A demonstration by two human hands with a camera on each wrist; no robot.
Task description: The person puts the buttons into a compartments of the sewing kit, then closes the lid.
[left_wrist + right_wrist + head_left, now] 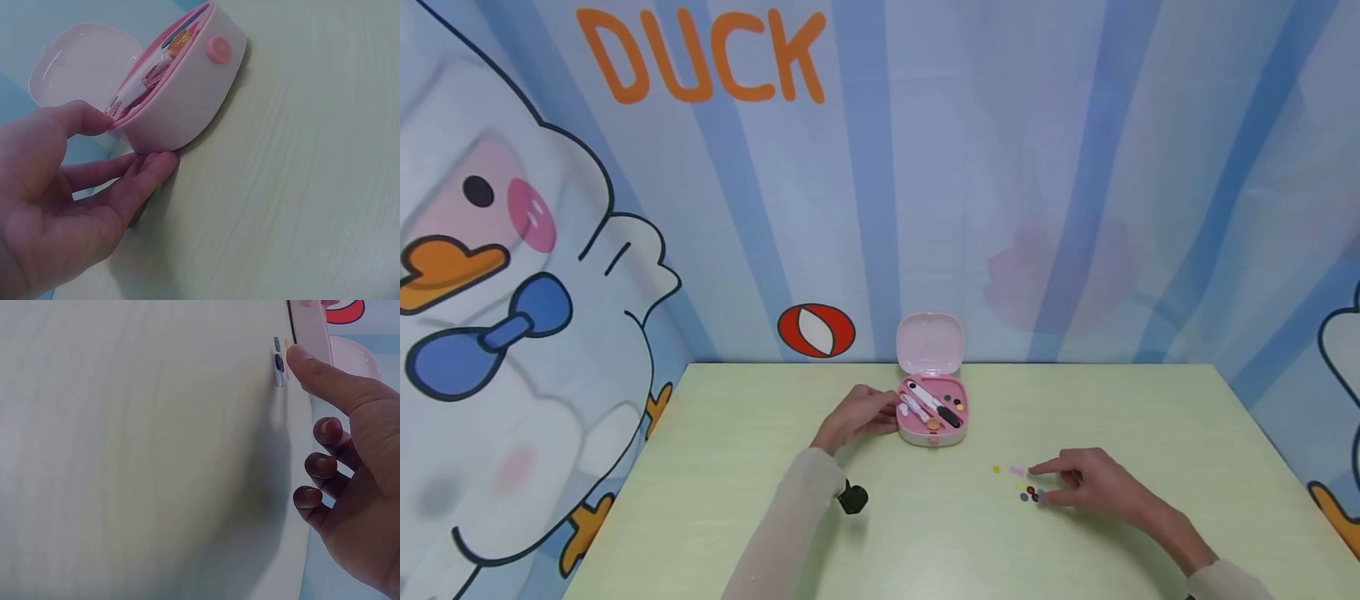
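Note:
A pink and white sewing kit box stands near the table's back edge with its lid raised. Inside it lie a white tool with a black end and several small buttons. My left hand holds the box's left side, thumb on the pink rim and fingers low against the wall. To the right, small coloured buttons are scattered on the table. Over them reaches my right hand, index finger and thumb spread apart, other fingers bent; in the right wrist view the thumb tip overlaps the buttons.
The pale table ends at a blue striped curtain printed with a duck. A black round object sits at the left wrist by the sleeve. One yellow button lies slightly left of the others.

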